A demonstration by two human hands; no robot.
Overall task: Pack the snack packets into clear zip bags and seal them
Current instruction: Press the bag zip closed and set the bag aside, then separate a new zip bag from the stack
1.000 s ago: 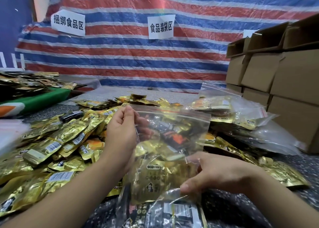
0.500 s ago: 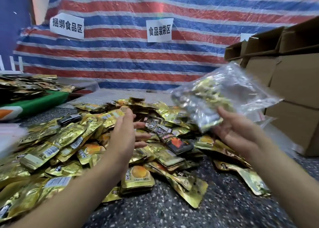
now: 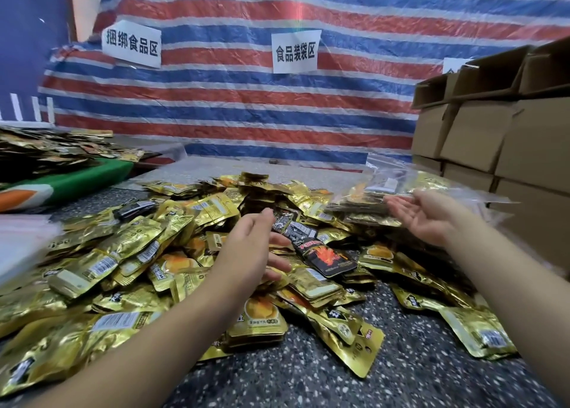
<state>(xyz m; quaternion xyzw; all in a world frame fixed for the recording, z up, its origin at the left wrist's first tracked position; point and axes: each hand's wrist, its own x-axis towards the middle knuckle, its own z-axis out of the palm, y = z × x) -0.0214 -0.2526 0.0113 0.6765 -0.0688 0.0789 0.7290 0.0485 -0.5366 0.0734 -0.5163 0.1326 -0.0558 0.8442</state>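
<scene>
both hands are empty and spread. the left hand (image 3: 257,247) hangs edge-on over the middle of the heap of gold snack packets (image 3: 129,253), fingers loose and a little apart, gripping nothing. the right hand (image 3: 427,214) is turned palm up with straight fingers, out to the right, just beside the filled clear zip bags (image 3: 401,188) stacked at the far right of the heap near the cardboard boxes (image 3: 493,136). the loose packets lie directly under and to the left of the left hand, spread across the speckled table (image 3: 401,370), so that hand looks the nearer one for gathering the next batch. a black packet with a flame print (image 3: 324,256) lies just right of the left hand's fingertips, its long axis running from far-left to near-right. a pale blurred stack (image 3: 21,244) at the left edge may be empty bags, though i cannot tell; if so, the left hand is nearer to it too.
</scene>
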